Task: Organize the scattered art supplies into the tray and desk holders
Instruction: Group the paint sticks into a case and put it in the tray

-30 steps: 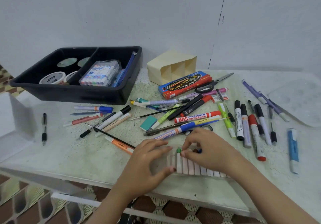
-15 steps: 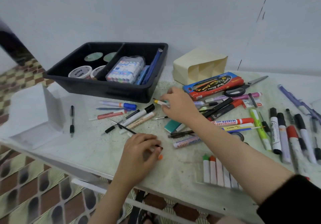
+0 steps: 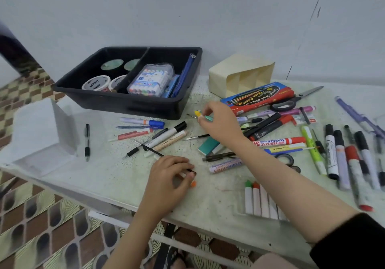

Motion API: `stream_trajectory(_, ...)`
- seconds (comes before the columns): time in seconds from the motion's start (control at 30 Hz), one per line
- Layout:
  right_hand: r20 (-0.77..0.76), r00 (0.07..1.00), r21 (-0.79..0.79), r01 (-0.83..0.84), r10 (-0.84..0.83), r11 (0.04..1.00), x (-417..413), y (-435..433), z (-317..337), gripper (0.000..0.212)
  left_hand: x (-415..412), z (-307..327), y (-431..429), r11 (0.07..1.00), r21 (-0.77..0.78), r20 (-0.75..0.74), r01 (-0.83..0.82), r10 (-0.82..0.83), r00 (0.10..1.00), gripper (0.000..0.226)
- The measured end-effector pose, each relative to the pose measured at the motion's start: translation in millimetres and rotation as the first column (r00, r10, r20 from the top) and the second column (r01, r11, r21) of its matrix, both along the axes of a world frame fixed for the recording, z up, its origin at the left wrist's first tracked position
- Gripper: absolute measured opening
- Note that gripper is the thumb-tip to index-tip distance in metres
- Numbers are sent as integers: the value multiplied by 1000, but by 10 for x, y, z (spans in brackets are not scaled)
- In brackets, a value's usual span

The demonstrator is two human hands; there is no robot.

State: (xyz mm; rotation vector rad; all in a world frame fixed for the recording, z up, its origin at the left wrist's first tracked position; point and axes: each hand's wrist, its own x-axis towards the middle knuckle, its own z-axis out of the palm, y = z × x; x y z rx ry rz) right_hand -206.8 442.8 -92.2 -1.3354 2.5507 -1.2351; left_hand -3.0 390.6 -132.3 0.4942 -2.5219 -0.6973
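Observation:
My right hand (image 3: 220, 122) pinches two small crayon-like sticks, a yellow-tipped crayon (image 3: 198, 113) and a teal-tipped crayon (image 3: 208, 118), just in front of the black tray (image 3: 129, 104). My left hand (image 3: 170, 175) curls around an orange-tipped crayon (image 3: 193, 183) and a thin black brush (image 3: 150, 149) near the table's front edge. An open clear case of white crayons (image 3: 262, 201) lies at front right. A cream desk holder (image 3: 241, 74) stands behind the red pencil box (image 3: 258, 97). Markers and pens are scattered between.
The tray holds tape rolls (image 3: 96, 83), a crayon case (image 3: 151, 80) and a blue pouch (image 3: 183, 76). Scissors (image 3: 291, 101) lie by the pencil box. Several markers (image 3: 343, 156) lie at right. A clear acrylic stand (image 3: 45, 131) sits at left, with a black pen (image 3: 87, 139) beside it.
Both hands left the crayon case. The right hand reached toward the tray and lifted two crayons; the left moved left onto the orange crayon and brush. The view panned left.

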Motion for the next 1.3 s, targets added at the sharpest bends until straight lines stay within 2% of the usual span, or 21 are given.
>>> stream_trajectory(0.13, 154, 987, -164, -16, 42, 986, 138, 479, 145, 16, -20, 16, 91, 986, -155, 4, -67, 69, 998, 30)
stream_trajectory(0.23, 286, 952, -229, -45, 111, 973, 257, 860, 182, 28, -84, 54, 221, 984, -169, -23, -60, 57, 998, 30)
stream_trajectory(0.43, 387, 911, -215, -59, 140, 975, 489, 1471, 40, 19, -217, 99, 556, 981, -142, 28, 136, -133, 991, 43)
stream_trajectory(0.53, 404, 906, -207, -48, 130, 977, 584, 1632, -58, 22, -230, 99, 637, 976, -100, 28, 191, -190, 981, 56)
stream_trajectory(0.6, 401, 906, -165, -73, 134, 984, 616, 1689, -115, 22, -223, 69, 651, 969, -82, 83, 235, -228, 970, 70)
stream_trajectory(0.73, 337, 930, -97, -123, 149, 988, 605, 1723, -155, 15, -221, 40, 642, 970, -30, 144, 241, -234, 962, 81)
stream_trajectory(0.8, 205, 971, -21, -123, 125, 992, 584, 1717, -158, 14, -227, 45, 645, 971, -19, 140, 238, -233, 962, 80)
stream_trajectory(0.93, -5, 997, 78, -80, 81, 994, 553, 1712, -187, 33, -232, 35, 643, 970, -24, 145, 241, -236, 961, 84)
stream_trajectory(1.03, -124, 990, 116, -49, 64, 992, 561, 1680, -227, 34, -239, 37, 635, 970, -18, 151, 243, -237, 960, 84)
stream_trajectory(1.3, -222, 973, 163, -29, 65, 986, 594, 1699, -231, 30, -251, 8, 611, 967, -25, 153, 254, -247, 957, 83)
